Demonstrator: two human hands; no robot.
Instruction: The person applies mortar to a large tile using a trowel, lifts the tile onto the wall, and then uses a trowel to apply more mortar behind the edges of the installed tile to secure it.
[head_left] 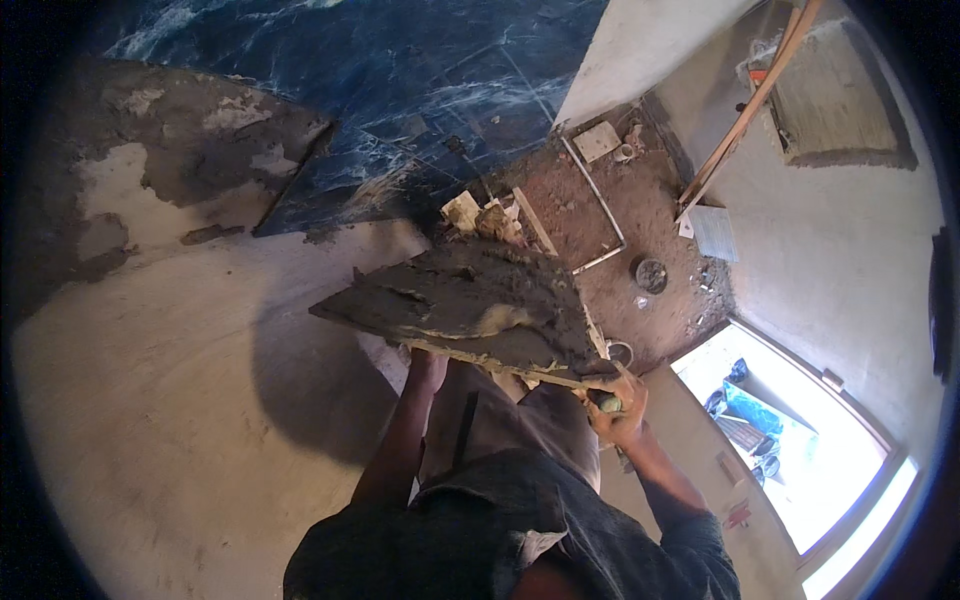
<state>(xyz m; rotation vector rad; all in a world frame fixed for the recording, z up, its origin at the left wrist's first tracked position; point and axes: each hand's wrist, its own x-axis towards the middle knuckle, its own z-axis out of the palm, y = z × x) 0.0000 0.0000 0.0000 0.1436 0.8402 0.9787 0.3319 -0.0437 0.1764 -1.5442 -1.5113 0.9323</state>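
Observation:
A large slab, probably a tile (470,292), is held in front of my body, its upper face spread with thick, wet, grey-brown mortar. My left hand (430,367) supports it from beneath at the near edge; most of its fingers are hidden under the slab. At the near right corner, my right hand (622,405) grips the slab's edge. A rounded greenish end (608,403), perhaps of a tool handle, shows in the same hand. Beyond the slab lie dark blue marbled tiles (400,90), bordered on the left by rough grey mortar (215,130).
A pale smooth surface (150,400) stretches to the left. Earthy ground at the right holds a bent white pipe (600,200), a dark bucket (651,275) and yellowish rubble (480,215). Long wooden poles (745,115) lean at the upper right wall. A bright opening (790,430) lies lower right.

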